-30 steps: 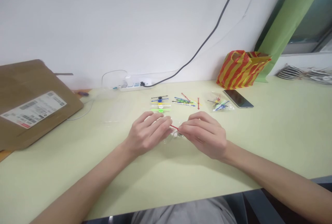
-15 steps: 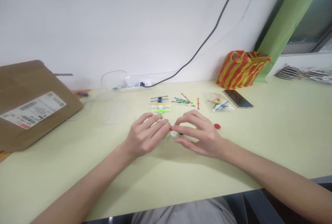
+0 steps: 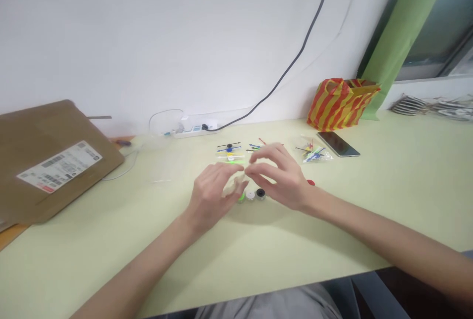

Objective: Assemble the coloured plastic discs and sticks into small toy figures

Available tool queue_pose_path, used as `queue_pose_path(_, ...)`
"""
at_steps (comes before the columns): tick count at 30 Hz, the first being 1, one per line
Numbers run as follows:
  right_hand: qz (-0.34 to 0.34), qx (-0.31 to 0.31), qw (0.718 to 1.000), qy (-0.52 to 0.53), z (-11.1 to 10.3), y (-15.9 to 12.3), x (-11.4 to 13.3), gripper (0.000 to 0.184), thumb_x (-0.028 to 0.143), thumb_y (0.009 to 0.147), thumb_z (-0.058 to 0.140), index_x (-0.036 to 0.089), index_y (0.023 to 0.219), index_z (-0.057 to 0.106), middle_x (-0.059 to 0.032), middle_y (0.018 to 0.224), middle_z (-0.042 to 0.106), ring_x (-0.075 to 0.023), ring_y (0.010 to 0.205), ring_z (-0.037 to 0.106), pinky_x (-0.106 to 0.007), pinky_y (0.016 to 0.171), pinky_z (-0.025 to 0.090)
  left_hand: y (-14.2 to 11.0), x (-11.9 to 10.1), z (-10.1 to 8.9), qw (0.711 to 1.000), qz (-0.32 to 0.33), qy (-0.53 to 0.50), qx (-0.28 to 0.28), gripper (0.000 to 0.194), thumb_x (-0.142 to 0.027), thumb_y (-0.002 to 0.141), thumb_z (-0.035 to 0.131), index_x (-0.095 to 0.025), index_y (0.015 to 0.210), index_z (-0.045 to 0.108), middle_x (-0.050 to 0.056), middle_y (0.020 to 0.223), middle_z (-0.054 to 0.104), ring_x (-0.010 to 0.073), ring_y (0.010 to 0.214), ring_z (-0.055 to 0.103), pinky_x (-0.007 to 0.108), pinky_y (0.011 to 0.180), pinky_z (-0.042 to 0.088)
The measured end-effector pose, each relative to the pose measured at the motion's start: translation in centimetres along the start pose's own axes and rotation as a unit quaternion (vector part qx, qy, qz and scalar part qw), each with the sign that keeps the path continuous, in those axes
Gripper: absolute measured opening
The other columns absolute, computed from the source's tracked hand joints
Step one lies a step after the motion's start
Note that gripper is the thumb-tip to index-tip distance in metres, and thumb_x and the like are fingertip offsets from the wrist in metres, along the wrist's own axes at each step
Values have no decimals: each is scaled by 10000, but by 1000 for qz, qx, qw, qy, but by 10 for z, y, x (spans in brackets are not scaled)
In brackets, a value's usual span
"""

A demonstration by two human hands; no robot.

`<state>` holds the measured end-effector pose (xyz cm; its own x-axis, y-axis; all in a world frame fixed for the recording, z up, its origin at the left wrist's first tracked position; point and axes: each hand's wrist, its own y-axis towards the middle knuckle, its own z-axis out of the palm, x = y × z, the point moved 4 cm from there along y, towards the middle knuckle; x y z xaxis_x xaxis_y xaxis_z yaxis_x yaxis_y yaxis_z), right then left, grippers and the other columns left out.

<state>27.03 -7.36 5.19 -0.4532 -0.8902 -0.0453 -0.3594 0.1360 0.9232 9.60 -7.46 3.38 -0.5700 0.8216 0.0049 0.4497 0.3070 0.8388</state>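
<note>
Thumb (image 3: 235, 197) of the left hand (image 3: 209, 193) is now spreading wide of its fingers, bringing the green disc (image 3: 242, 198), white disc (image 3: 251, 195) and black disc (image 3: 260, 194) into fuller view at six o'clock from the fingertips, easing access. The right hand (image 3: 284, 181) is curling narrowly; whether either is holding anything, I am not determining. A phone (image 3: 338, 144) is lying at two o'clock.

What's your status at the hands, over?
Left hand and right hand: fingertips close together, any grip too blurred to tell. Green disc, white disc and black disc on table nearby. Right hand partly blocks view of coloured arrows.
</note>
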Motion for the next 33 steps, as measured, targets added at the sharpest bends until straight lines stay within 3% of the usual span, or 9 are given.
queue_pose_path(5,17,54,998,-21,26,55,-13,163,74,974,534,199,906,614,-125,1195,610,-247,1083,547,-420,883,502,-14,35,13,963,-227,-140,45,490,-351,916,730,-237,1345,522,105,1293,651,252,1173,657,426,1004,552)
queue_pose_path(8,16,78,996,-38,40,81,-16,182,71,978,505,216,930,604,-106,1275,565,-268,1144,516,-468,930,477,-19,50,16,940,-262,-217,32,451,-378,957,676,-252,1364,526,120,1398,599,264,1278,599,465,1070,521)
queue_pose_path(12,22,98,994,-51,52,95,-25,189,77,979,496,233,972,602,-93,1306,547,-276,1182,496,-474,958,459,-23,66,18,912,-297,-282,9,397,-404,998,604,-221,1343,532,136,1321,661,253,1206,656,464,1041,540)
queue_pose_path(17,99,137,983,-72,73,70,-71,186,124,990,491,195,1137,580,-132,1234,607,-282,1134,523,-443,962,444,-31,83,17,906,-333,-261,0,217,-390,1010,580,-184,1059,627,112,1189,709,233,1139,678,417,989,567)
queue_pose_path(19,165,209,960,-81,86,50,-94,262,146,994,484,152,1252,531,-153,1209,640,-285,1100,558,-411,919,453,-34,92,15,911,-333,-242,-11,219,-399,1011,574,-183,1035,606,112,1176,710,224,1087,690,393,923,589)
queue_pose_path(23,218,490,840,-78,113,9,-110,303,189,963,535,155,1259,588,-145,1111,707,-255,921,652,-304,728,442,-42,115,10,937,-321,-134,9,203,-387,1028,533,-192,1037,587,97,1133,727,223,1020,705,405,947,561)
queue_pose_path(25,202,556,803,-75,120,-1,-105,196,182,924,574,172,1084,686,-139,1080,725,-252,895,672,-291,695,425,-47,124,10,949,-301,-68,59,216,-360,1045,471,-201,1134,587,103,1159,726,246,1044,702,432,970,542)
queue_pose_path(28,196,573,793,-62,125,-6,-98,170,166,902,566,168,953,728,-134,1033,743,-245,847,682,-289,661,413,-52,129,13,953,-262,-2,155,327,-280,1044,382,-203,1308,560,115,1266,694,275,1134,667,469,1028,500)
queue_pose_path(33,196,581,789,-38,129,-9,-103,182,189,870,607,158,987,743,-110,976,756,-220,777,672,-277,630,401,-52,123,18,951,-221,-8,216,449,-164,971,369,-198,1392,522,102,1374,643,267,1232,622,449,1071,477)
